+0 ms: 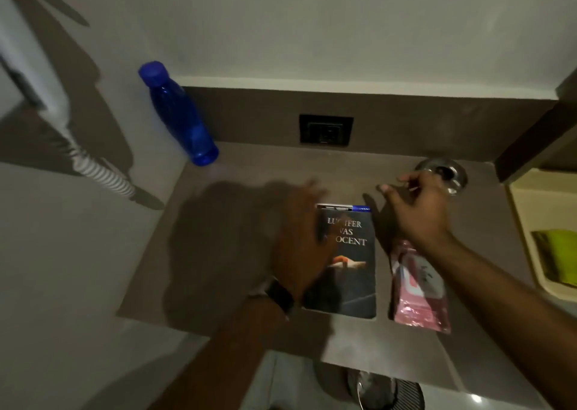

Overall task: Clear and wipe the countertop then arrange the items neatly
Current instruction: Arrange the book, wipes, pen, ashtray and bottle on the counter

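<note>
Dimly lit, the grey-brown countertop [237, 284] sits in a corner between a pale wall on the left and a low backsplash of the same tone at the rear, where a black wall socket [326, 129] is set. A blue bottle [179, 114] with a blue cap stands at the back left corner, close to the left wall. Near the middle of the surface lies a dark book [349, 272] with pale title lettering, face up; a blue and white pen [345, 207] lies along its far edge. Just beside the book on the right, apart from it, lies a pink packet [420, 297]. Farther back on the right stands a glass ashtray [449, 173]. Past the counter's right edge there is a cream tray [527, 197] with a green packet [554, 256] in it. A hose with ribbed white sleeving [103, 175] hangs on the left wall.

The left hand [304, 244], blurred, reaches in from below over the book's left side, fingers spread and flat; whether it touches the cover cannot be told. A dark watch [279, 294] is on that wrist. The right hand [416, 213] is raised above the counter between the book and the ashtray, fingers loosely parted, with a thin pale stick-like thing pinched at the fingertips, too small to identify.
</note>
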Demonstrator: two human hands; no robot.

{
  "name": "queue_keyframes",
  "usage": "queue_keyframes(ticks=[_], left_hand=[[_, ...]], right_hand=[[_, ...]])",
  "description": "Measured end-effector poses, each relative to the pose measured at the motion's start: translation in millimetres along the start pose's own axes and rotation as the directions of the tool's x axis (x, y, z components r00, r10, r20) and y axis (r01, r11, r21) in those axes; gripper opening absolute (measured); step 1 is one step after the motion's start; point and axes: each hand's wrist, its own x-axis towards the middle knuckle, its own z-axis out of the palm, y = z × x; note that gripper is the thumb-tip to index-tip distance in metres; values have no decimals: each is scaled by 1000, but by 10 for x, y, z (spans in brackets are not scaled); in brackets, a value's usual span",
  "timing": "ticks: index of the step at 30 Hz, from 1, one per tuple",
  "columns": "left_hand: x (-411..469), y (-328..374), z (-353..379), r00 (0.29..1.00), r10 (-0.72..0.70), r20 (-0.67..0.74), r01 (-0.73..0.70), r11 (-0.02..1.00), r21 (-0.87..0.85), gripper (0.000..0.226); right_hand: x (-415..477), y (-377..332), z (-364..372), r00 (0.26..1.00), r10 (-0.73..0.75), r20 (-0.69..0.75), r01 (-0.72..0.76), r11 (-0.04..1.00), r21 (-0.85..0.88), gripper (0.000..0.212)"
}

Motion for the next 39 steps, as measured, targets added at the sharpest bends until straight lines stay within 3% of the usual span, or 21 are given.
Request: queue_keyframes(ticks=[3, 5, 8, 11, 15, 19, 23, 26, 29, 33, 39], left_hand=[[592, -443, -795, 919, -227, -323, 237, 972, -11, 56], [962, -628, -1183, 832, -223, -509, 285, 957, 46, 69], [1388, -826, -1516, 777, -313, -547, 383, 924, 15, 94], [1670, -1078, -1691, 714, -475, -514, 491, 863, -116, 105], [1807, -1402, -1698, 711, -547, -442, 518, 833, -196, 88], [1843, -1573, -1751, 719, -559, -413, 536, 824, -182, 86], [1662, -1467, -1623, 802, -454, -389, 437, 889, -138, 81], [1437, -1282, -1328, 889, -336, -310, 310, 942, -130, 79], [1303, -987, -980, 965, -221, -143, 194, 964, -181, 68], [1313, -635, -577, 981, -174, 90, 195, 902, -384, 64], [1437, -401, -307, 957, -118, 265, 220, 891, -397, 72]], right_hand=[[30, -483, 285, 988, -146, 54, 143, 988, 55, 26], [77, -897, 506, 975, -190, 114, 175, 976, 129, 21], [137, -1559, 790, 955, -231, 187, 186, 955, 232, 18], [105, -2123, 896, 951, -260, 168, 189, 918, 349, 19], [-55, -2355, 798, 965, -249, 80, 182, 859, 479, 20], [-207, -2050, 758, 965, -208, 159, 132, 910, 393, 20], [-119, -1839, 816, 943, -193, 270, 120, 957, 265, 23], [-2, -1908, 927, 897, -237, 374, 163, 962, 218, 57], [144, -2001, 997, 871, -260, 418, 200, 963, 183, 86], [374, -1885, 847, 906, -282, 316, 260, 959, 111, 81], [544, -1536, 518, 934, -267, 239, 272, 962, 12, 84]])
